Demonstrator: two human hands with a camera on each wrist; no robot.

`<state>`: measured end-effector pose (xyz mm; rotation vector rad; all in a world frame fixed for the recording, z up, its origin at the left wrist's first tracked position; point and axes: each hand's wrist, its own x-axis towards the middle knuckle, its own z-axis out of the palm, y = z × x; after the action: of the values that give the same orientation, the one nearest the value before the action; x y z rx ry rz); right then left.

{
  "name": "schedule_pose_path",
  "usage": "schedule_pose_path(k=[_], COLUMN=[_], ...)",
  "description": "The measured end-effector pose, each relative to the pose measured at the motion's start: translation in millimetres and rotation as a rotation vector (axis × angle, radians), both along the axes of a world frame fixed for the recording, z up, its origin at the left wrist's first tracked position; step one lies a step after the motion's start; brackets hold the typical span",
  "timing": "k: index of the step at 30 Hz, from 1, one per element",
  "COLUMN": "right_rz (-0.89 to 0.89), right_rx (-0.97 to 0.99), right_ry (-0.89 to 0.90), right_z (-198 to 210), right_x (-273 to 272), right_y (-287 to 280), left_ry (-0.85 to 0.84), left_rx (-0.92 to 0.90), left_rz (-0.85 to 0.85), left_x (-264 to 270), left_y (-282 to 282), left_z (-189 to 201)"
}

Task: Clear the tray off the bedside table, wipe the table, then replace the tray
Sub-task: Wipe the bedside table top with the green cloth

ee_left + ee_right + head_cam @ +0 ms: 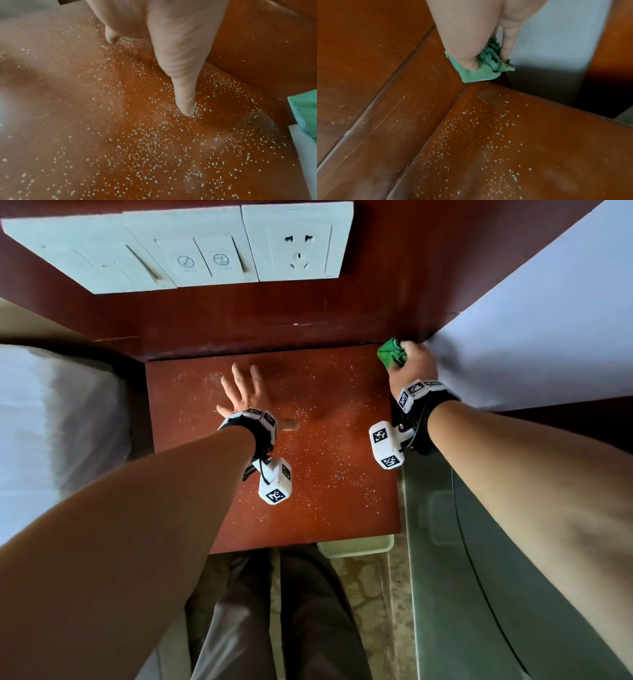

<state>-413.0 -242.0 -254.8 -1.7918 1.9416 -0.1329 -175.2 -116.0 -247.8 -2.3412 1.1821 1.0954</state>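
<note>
The reddish-brown bedside table (pixel 325 508) is bare of any tray and speckled with fine white crumbs (pixel 154 142). My left hand (pixel 245 397) lies flat on its left half, fingers spread and straight; its thumb (pixel 186 102) touches the wood. My right hand (pixel 412 361) grips a bunched green cloth (pixel 392 353) at the table's far right corner, against the wall panel. In the right wrist view the green cloth (pixel 481 67) is pinched between thumb and fingers just above that corner. The green cloth (pixel 305 108) shows at the right edge of the left wrist view. No tray is in view.
A wooden headboard panel (pixel 308 313) with white switch plates and a socket (pixel 298 242) rises behind the table. White bedding (pixel 51 422) lies left, a white surface (pixel 548 320) right. A pale bin rim (pixel 356 546) peeks from under the front edge. My legs stand in front.
</note>
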Motion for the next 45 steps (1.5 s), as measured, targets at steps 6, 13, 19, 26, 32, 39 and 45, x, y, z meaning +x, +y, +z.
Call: schedule_pose_path(k=[6, 13, 19, 26, 32, 39, 45], right_rz=[0.046, 0.185, 0.304, 0.434, 0.345, -0.122, -0.025], right_rx=[-0.043, 0.025, 0.142, 0.263, 0.406, 0.118, 0.144], right_ry=[0.035, 0.091, 0.105, 0.122, 0.042, -0.144, -0.084], right_z=[-11.9, -15.7, -11.4, -9.3, 5.8, 6.2, -0.7], right_x=[6.9, 12.1, 2.2, -21.8, -25.6, -6.0, 9.4], right_y=[-10.8, -18.3, -6.9, 53.3, 47.2, 1.4, -20.7], left_ry=[-0.033, -0.101, -0.101, -0.102, -0.108, -0.135, -0.133], left_rx=[0.002, 0.030, 0.055, 0.071, 0.075, 0.068, 0.080], left_rz=[-0.044, -0.107, -0.115, -0.113, -0.123, -0.139, -0.137], left_x=[-1.4, -2.3, -5.4, -4.7, -6.1, -6.7, -5.3], left_y=[2.6, 1.3, -3.5, -5.2, -4.9, -5.4, -6.7], left_z=[-16.1, -21.6, -18.2, -16.1, -14.0, -18.8, -22.6])
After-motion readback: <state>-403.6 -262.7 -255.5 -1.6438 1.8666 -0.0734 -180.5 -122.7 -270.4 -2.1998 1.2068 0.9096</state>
